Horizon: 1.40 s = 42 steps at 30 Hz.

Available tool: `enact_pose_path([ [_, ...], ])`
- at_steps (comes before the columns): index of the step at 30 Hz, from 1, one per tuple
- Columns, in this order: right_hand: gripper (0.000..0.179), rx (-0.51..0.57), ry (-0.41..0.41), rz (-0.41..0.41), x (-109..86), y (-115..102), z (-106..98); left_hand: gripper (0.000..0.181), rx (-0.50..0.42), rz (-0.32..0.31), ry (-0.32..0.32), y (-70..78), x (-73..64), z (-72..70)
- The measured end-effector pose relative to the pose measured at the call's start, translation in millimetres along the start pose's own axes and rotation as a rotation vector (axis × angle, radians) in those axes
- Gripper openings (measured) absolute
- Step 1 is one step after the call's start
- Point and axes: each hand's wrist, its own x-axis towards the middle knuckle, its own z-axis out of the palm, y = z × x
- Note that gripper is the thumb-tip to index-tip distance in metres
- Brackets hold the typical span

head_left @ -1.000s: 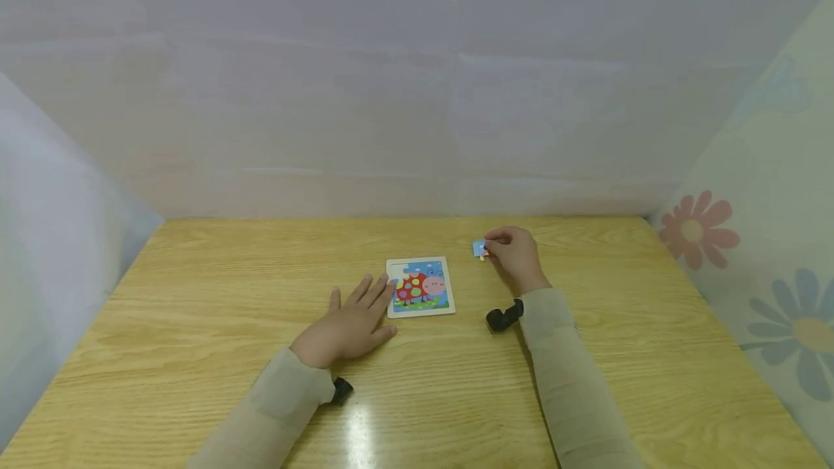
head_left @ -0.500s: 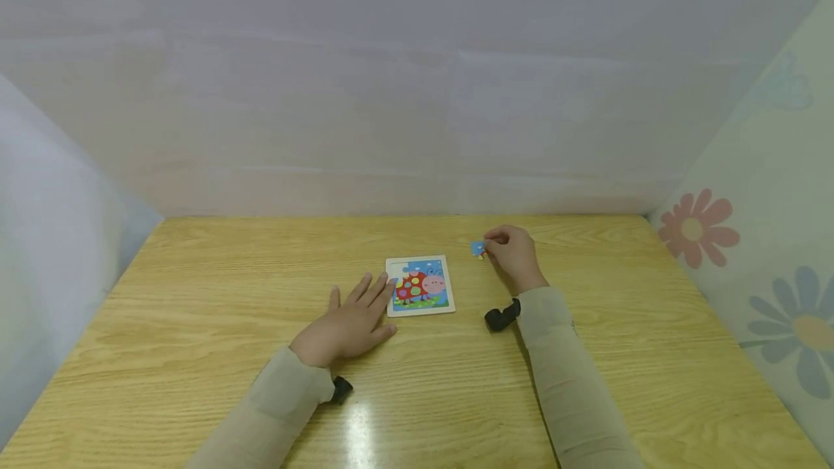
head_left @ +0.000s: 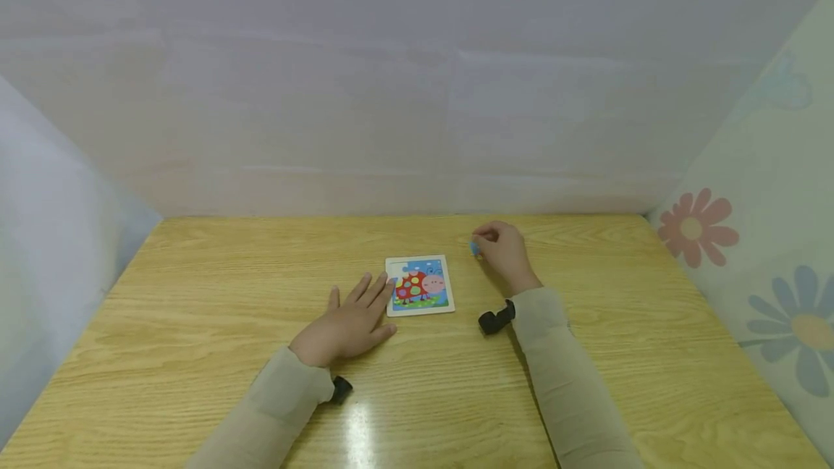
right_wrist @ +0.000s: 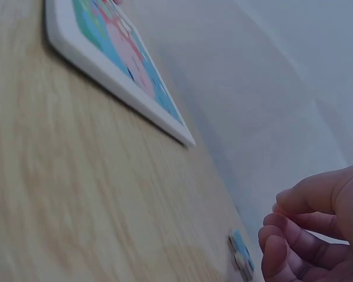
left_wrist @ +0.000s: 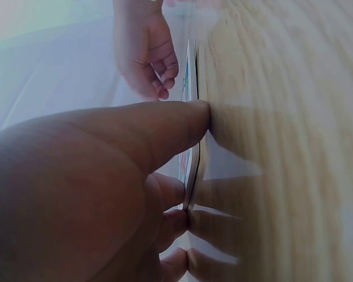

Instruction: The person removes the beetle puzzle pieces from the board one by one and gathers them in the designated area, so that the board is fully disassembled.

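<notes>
A square ladybug jigsaw puzzle [head_left: 420, 295] in a white frame lies flat on the table, with a pale gap at its upper left. My left hand [head_left: 348, 324] lies spread on the table, its fingertips at the frame's left edge; its thumb [left_wrist: 170, 126] looms large in the left wrist view. Beyond the puzzle's right side, my right hand [head_left: 508, 252] bends over a small blue puzzle piece [head_left: 473, 247], hiding part of it. In the right wrist view the piece [right_wrist: 240, 249] appears just past the curled fingers [right_wrist: 276, 249]. Whether they grip it is unclear.
The wooden table [head_left: 260, 259] ends at a pale cloth backdrop [head_left: 391, 129]. On the right stands a side panel printed with flowers [head_left: 692, 229]. Each wrist carries a black camera, such as the right one [head_left: 496, 318].
My right hand shifts slightly left over the blue puzzle piece and covers more of it. The left hand and the ladybug puzzle stay where they were.
</notes>
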Motion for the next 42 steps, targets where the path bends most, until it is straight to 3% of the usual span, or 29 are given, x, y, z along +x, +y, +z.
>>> enact_pose_path([
  [9,0.027,0.069,-0.087,0.014,-15.0,-17,20,0.076,-0.007,0.003,-0.001,0.6,0.0,-0.8],
  [21,0.017,-0.127,-0.177,-0.105,-20.0,-31,46,0.076,-0.023,-0.005,-0.002,1.6,-0.6,-2.1],
  [30,0.023,-0.137,-0.260,-0.151,-23.2,-30,59,0.077,-0.011,-0.015,-0.006,1.1,-0.8,-3.1],
  [42,0.026,-0.212,-0.299,-0.181,-27.4,-33,65,0.077,-0.023,-0.005,0.000,0.8,-4.2,-4.4],
])
